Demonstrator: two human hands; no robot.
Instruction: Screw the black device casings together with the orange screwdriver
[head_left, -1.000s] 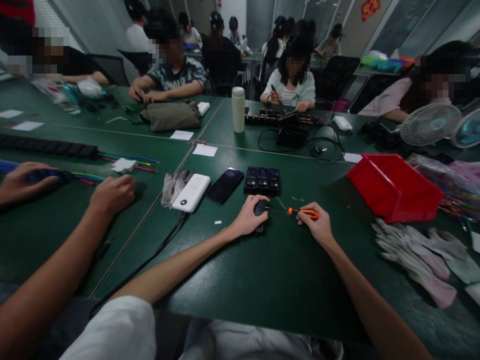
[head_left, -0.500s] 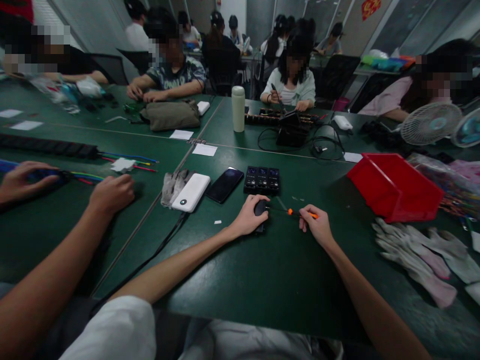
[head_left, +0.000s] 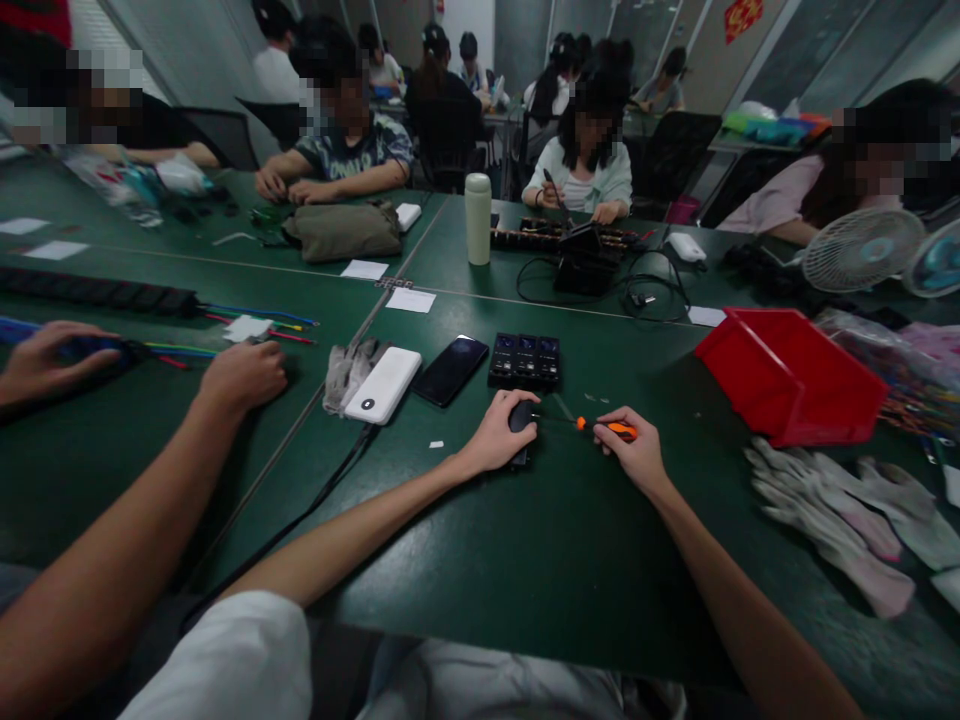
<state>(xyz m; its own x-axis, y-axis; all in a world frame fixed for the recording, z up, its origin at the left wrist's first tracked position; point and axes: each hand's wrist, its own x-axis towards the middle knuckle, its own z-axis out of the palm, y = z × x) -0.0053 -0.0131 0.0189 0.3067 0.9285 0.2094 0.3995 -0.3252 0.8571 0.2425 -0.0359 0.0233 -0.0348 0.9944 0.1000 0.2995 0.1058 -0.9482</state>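
Note:
My left hand is wrapped round a small black part on the green table, its fingers hiding some of it. In my right hand is an orange-and-black screwdriver, held between thumb and fingers. Its thin shaft points left toward the black part; whether the tip touches it I cannot tell. Just beyond my left hand lies a black block with three modules. A black phone and a white power bank rest to the left, the latter partly on a grey glove.
On the right are a red bin and pale work gloves. A black cable runs from the power bank toward me. A co-worker's hands are at the left. Farther back stands a green bottle.
The fingers of my right hand have shifted on the screwdriver, showing more of the orange handle. The co-worker's nearer hand has moved slightly right. My left hand looks unchanged.

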